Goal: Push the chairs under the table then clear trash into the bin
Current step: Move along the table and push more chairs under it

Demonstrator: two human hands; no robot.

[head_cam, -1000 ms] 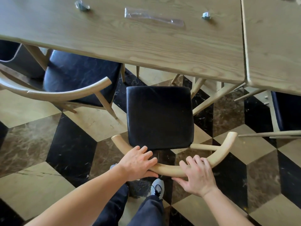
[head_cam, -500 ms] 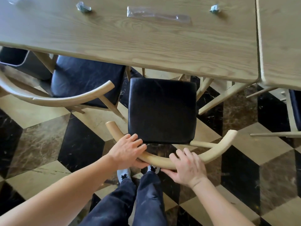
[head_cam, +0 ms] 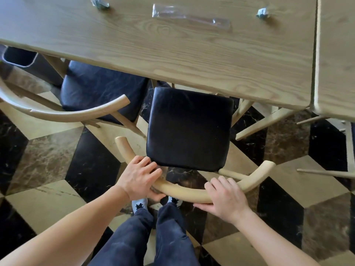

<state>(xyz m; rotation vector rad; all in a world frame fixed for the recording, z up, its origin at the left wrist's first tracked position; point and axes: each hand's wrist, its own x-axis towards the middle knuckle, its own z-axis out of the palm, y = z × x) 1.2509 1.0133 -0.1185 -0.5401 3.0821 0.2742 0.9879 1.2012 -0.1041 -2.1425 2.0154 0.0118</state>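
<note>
Gripping the curved wooden backrest of the black-cushioned chair at centre frame were both hands: left hand wrapped around the rail's left part, right hand wrapped around its right part. The chair's seat front sat just under the worktop edge, the rest out over the checkered floor. A second chair stood at left, partly under the worktop. On the worktop, upper frame: crumpled wrapper at left, clear plastic sleeve at middle, another small wrapper at right. A dark bin showed at far left, below the worktop edge.
</note>
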